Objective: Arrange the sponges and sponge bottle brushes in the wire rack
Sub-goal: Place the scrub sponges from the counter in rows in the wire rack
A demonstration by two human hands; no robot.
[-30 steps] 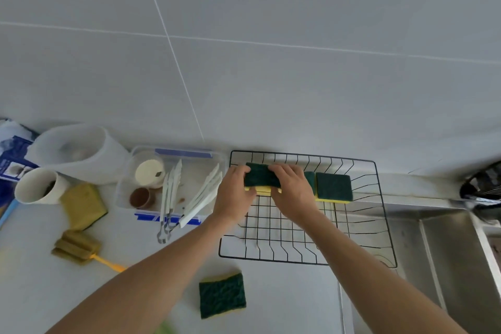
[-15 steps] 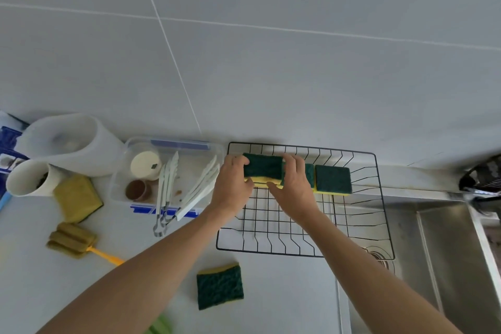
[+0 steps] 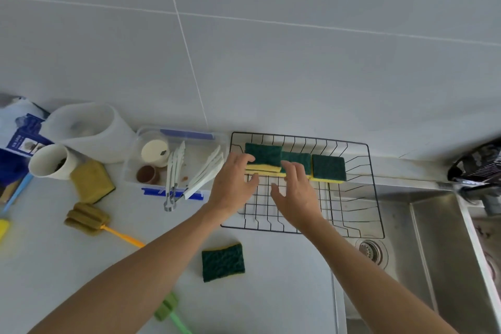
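Two open, empty hands, left hand [image 3: 233, 184] and right hand [image 3: 294, 192], frame centre, over a wire rack [image 3: 360, 214] with three green sponges [image 3: 328, 168] along its far edge.

We count three green-and-yellow sponges in the one wire rack [image 3: 375, 198] — left [image 3: 263, 153], middle [image 3: 296, 160], right [image 3: 328, 168] — plus one green sponge on the counter [image 3: 222, 262] and one olive sponge [image 3: 91, 181]. We see two bottle brushes — orange-handled [image 3: 86, 218] and green-handled [image 3: 167, 311]. Two hands show: left hand [image 3: 233, 184], right hand [image 3: 295, 192].
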